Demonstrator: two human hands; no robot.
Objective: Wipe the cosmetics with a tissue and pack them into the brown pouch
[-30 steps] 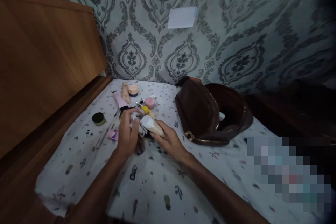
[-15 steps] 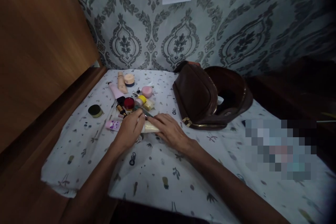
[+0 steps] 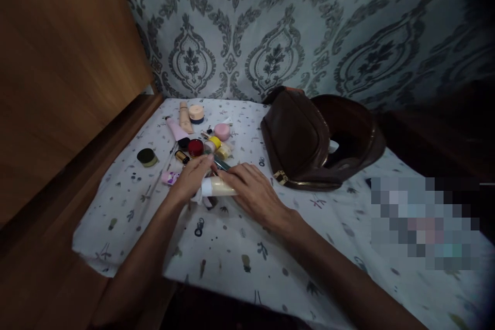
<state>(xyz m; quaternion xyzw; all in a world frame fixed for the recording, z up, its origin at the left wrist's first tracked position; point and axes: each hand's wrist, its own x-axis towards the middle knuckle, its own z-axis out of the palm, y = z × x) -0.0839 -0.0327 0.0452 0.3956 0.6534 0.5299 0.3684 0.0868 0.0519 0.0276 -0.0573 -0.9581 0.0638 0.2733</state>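
My right hand [image 3: 253,191] is closed around a pale yellow tube with a white cap [image 3: 218,187]. A slim dark green item [image 3: 221,164] also sticks out from its fingertips. My left hand [image 3: 191,178] is closed beside it, thumb and fingers pinched near the end of the green item; what they grip is too small to make out. Under and beside the left hand lies a purple-and-white patterned tube [image 3: 169,178]. Just beyond the hands are a dark red round jar [image 3: 195,147], a yellow-lidded jar [image 3: 214,142] and a small gold-and-black bottle [image 3: 181,157].
A brown bag [image 3: 296,134] stands unzipped on the right. Farther back lie a pink round case [image 3: 221,131], a beige tube [image 3: 185,117], a peach-lidded jar [image 3: 196,113] and a lilac tube [image 3: 177,130]. A dark-lidded jar [image 3: 147,157] sits left, near the wooden cabinet [image 3: 73,62].
My hands have drawn slightly apart, so the tube's white cap and more of the green item now show. The whole view has shifted a little.
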